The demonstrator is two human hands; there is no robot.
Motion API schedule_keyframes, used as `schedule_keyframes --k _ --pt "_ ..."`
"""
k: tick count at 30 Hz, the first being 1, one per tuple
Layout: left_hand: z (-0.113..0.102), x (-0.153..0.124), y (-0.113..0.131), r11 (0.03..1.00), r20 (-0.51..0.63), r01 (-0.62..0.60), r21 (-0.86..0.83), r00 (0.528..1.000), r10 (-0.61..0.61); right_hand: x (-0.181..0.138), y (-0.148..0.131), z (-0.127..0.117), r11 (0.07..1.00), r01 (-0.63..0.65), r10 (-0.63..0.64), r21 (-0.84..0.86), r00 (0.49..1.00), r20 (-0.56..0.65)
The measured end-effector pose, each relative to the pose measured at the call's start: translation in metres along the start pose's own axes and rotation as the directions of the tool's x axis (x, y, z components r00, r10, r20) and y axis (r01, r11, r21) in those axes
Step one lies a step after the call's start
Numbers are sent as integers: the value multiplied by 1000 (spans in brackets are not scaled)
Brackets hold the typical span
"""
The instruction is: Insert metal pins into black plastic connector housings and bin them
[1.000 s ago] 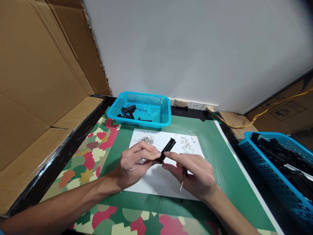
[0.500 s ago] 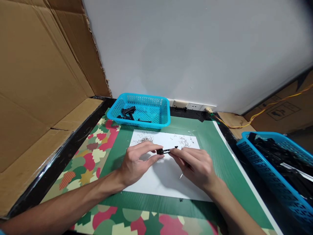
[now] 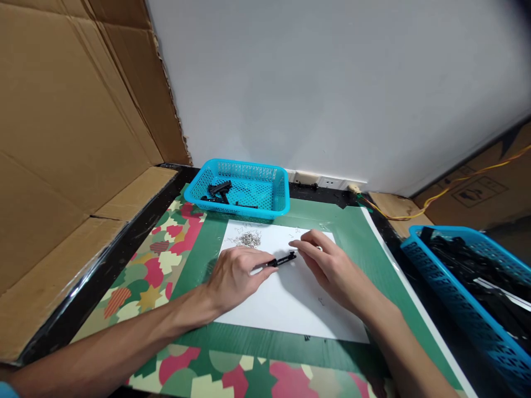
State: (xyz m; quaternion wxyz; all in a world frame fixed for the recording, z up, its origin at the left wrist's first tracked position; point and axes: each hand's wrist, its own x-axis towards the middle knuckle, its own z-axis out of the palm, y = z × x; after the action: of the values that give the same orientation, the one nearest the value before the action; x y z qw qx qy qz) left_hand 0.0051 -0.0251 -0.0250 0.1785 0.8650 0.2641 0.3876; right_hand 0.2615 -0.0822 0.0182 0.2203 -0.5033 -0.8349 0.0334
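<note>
My left hand (image 3: 238,273) pinches a slim black plastic part (image 3: 284,260) between thumb and fingers, above a white sheet (image 3: 282,304). The part's free end points right and slightly up. Just beyond that end is my right hand (image 3: 329,265), with fingers apart and one fingertip stretched left, close above the part; whether it touches cannot be made out. No held thing shows in the right hand. Behind the left hand lies a heap of tiny metal pieces (image 3: 249,239). A few more metal bits (image 3: 296,231) lie beyond the right fingertips.
A blue basket (image 3: 236,209) with some black parts stands by the wall. Another blue basket (image 3: 448,287), full of black parts, is at right. Cardboard (image 3: 74,110) walls the left side. A yellow cable (image 3: 431,202) runs from the sockets (image 3: 331,181). Small black bits (image 3: 307,338) lie below the sheet.
My right hand has let go of the black part's right end and its fingers have spread. The part, still in my left hand, has turned and dipped slightly.
</note>
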Motion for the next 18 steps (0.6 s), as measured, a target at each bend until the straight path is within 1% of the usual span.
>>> schedule_keyframes --k 4,8,10,11,12,13,14,15,16,18 --pt "0 -2 -1 998 57 -54 40 997 52 -2 5 -1 996 27 -31 -83 998 -47" --pt "4 -6 -3 994 71 -69 79 995 64 -3 5 -1 998 16 -25 -58 987 -160" --pt "5 -7 -5 994 66 -75 83 995 70 -2 1 3 1000 15 -11 14 962 -272" --pt "6 -7 -5 993 65 -79 84 995 73 -1 -2 5 997 3 25 81 943 -333" --pt "6 -7 -5 993 64 -82 87 995 76 1 -7 8 985 -20 84 170 921 -381" --pt "5 -7 -5 992 67 -87 91 994 81 2 -12 11 961 -49 160 271 901 -404" --pt "5 -6 -4 991 69 -93 96 994 87 4 -18 15 925 -83 238 371 888 -395" --pt "4 -6 -4 990 74 -100 100 993 93 6 -23 18 885 -119 302 451 883 -359" --pt "4 -5 -3 989 85 -108 102 991 99 8 -28 21 849 -151 345 506 884 -315" --pt "3 -5 -3 987 109 -118 108 988 106 11 -35 27 805 -185 379 563 891 -249"
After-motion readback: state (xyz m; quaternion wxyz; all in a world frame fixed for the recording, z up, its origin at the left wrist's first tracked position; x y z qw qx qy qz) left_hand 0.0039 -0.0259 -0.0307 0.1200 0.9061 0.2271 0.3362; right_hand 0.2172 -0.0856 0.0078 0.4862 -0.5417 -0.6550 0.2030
